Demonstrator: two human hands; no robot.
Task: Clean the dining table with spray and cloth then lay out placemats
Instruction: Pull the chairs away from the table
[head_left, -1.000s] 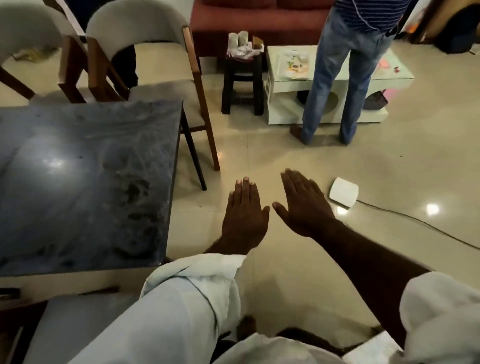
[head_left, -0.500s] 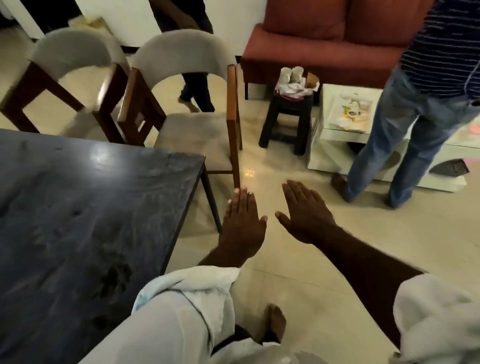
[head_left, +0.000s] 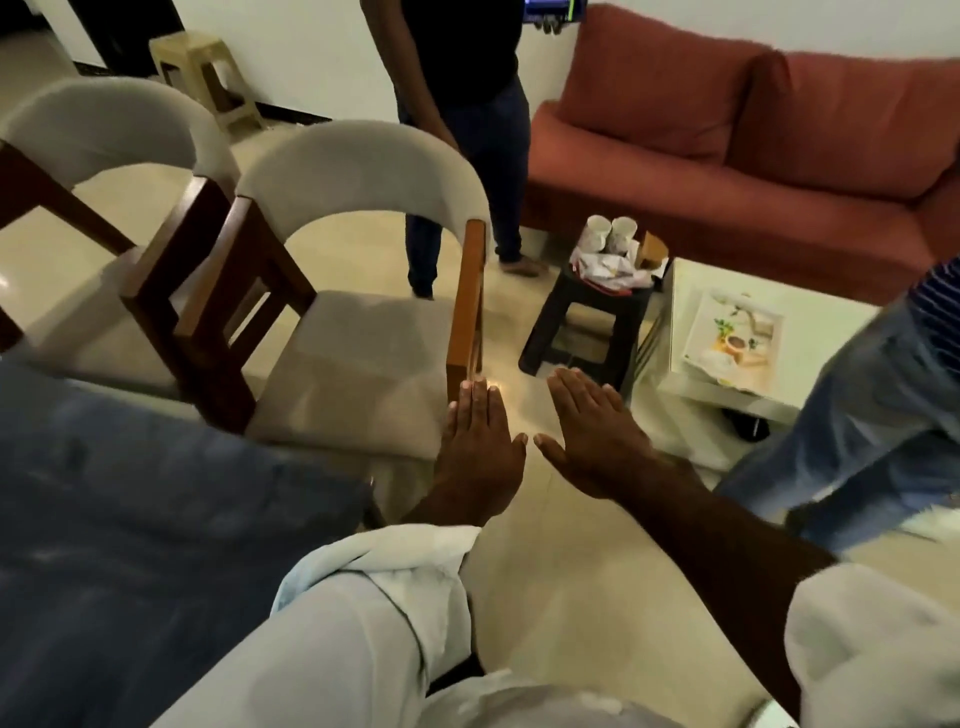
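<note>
The dark stone dining table (head_left: 130, 519) fills the lower left, its top smudged and bare. My left hand (head_left: 478, 452) is held out flat, palm down, fingers straight, just past the table's right corner. My right hand (head_left: 597, 436) is stretched out beside it, also flat with straight fingers, thumbs nearly meeting. Both hands hover over the floor and hold nothing. No spray bottle, cloth or placemat is in view.
Two cushioned wooden chairs (head_left: 353, 332) stand at the table's far side. A black stool (head_left: 592, 322) with cups, a white coffee table (head_left: 727, 332) and a red sofa (head_left: 753, 171) lie beyond. One person (head_left: 467, 130) stands behind the chair, another in jeans (head_left: 872, 415) at right.
The view has tilted up and to the left, bringing the chairs, sofa and a second person into view. Both hands stay flat and empty in front of me.
</note>
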